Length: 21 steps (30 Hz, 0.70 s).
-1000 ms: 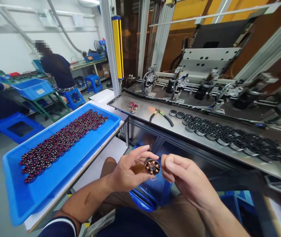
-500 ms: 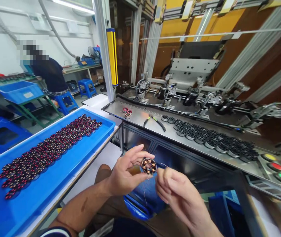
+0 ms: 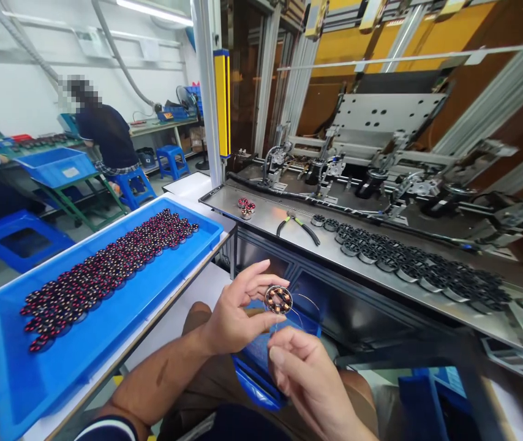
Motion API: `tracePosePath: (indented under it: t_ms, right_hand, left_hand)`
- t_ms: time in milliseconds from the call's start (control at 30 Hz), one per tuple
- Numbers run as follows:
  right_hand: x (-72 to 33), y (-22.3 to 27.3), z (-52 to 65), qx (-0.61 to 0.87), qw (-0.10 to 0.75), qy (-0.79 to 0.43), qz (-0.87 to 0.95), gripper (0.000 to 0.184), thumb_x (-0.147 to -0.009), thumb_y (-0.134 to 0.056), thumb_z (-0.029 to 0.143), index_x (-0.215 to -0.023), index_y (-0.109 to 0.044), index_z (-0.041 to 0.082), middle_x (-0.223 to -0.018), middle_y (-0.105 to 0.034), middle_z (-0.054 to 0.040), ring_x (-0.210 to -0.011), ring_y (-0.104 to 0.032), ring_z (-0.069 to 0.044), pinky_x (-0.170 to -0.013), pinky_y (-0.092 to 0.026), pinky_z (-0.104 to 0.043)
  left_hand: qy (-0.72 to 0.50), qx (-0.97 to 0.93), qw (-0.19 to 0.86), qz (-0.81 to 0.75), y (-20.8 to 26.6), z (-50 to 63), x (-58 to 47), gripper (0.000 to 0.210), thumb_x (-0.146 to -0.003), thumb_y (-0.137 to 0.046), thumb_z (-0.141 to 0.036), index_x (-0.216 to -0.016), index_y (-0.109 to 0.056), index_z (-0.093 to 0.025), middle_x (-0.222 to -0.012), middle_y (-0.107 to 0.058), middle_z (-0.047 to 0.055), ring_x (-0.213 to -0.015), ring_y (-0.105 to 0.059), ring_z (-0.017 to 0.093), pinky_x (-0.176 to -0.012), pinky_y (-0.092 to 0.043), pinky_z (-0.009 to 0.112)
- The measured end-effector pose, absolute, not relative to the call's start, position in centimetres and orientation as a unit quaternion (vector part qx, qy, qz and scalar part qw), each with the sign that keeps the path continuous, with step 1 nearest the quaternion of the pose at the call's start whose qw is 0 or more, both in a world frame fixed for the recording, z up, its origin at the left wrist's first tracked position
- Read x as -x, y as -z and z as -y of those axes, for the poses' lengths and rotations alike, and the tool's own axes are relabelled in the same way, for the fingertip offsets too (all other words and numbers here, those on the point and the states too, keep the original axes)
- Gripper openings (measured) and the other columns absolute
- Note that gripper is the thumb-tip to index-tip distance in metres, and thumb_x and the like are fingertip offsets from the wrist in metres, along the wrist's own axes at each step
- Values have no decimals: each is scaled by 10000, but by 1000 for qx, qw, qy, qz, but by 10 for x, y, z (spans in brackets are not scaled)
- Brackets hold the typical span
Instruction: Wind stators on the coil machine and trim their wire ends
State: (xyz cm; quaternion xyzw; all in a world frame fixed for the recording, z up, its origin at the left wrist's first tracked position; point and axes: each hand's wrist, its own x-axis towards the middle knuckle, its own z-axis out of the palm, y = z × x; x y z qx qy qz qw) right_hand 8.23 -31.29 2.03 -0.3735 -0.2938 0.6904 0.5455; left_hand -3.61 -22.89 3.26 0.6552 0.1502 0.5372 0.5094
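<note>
My left hand (image 3: 238,309) holds a round motor stator (image 3: 278,300) between thumb and fingers, with its ring face and copper windings turned toward me. Loose thin copper wires (image 3: 310,300) curl out from its right side and underside. Just below the stator, my right hand (image 3: 301,364) is closed in a pinch at a thin wire end that runs down from it. The fingertips partly hide that wire.
A blue tray (image 3: 160,288) at left holds rows of wound stators. On the metal ledge lie a few red-marked stators (image 3: 247,208), green-and-black pliers (image 3: 297,226) and many black stator cores (image 3: 394,257). Machine fixtures (image 3: 372,177) stand behind; a person (image 3: 105,138) sits far left.
My right hand has moved down and left, from beside the stator to below it. A wire now loops free at the right. The view has shifted slightly.
</note>
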Motion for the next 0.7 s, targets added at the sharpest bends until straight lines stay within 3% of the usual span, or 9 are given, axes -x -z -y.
tracePosePath:
  t_ms: [133, 233, 400, 567, 700]
  right_hand:
    - [-107, -27, 314, 408, 466, -682, 389, 439, -662, -841, 547, -663, -634, 160, -447, -568, 19, -381, -442, -79, -439, -335, -212]
    - [-131, -48, 309, 473, 470, -602, 439, 469, -734, -768, 603, -693, -663, 148, -546, -634, -21, -484, -538, -120, -525, -400, -250]
    - [-137, -75, 305, 511, 462, -560, 461, 505, -775, -711, 635, -619, -600, 168, -532, -575, 6, -516, -498, -117, -570, -387, -260]
    - [-125, -67, 315, 497, 464, -574, 456, 485, -799, -709, 578, -548, -623, 172, -528, -583, -12, -546, -481, -129, -590, -369, -269]
    - [-130, -47, 329, 443, 435, -605, 498, 467, -819, -687, 565, -550, -697, 183, -529, -605, -29, -546, -506, -143, -591, -387, -284]
  left_hand:
    - [-508, -599, 599, -157, -30, 228, 39, 709, -768, -771, -102, -1381, -452, -261, -1184, -721, 105, -953, -707, 161, -880, -559, 277]
    - [-464, -586, 651, -132, -28, 232, 42, 655, -817, -722, -101, -1387, -450, -271, -1266, -681, 120, -1002, -686, 158, -903, -540, 275]
    - [-423, -594, 676, -105, -28, 242, 39, 688, -835, -689, -72, -1421, -424, -315, -1307, -646, 117, -1078, -667, 177, -953, -526, 303]
    - [-448, -559, 689, -114, -24, 247, 33, 790, -677, -822, -40, -1342, -515, -336, -1089, -648, 24, -807, -657, 93, -755, -548, 205]
    - [-454, -526, 710, -113, -23, 243, 37, 752, -658, -871, -132, -1310, -526, -279, -1035, -663, 38, -797, -658, 113, -743, -551, 230]
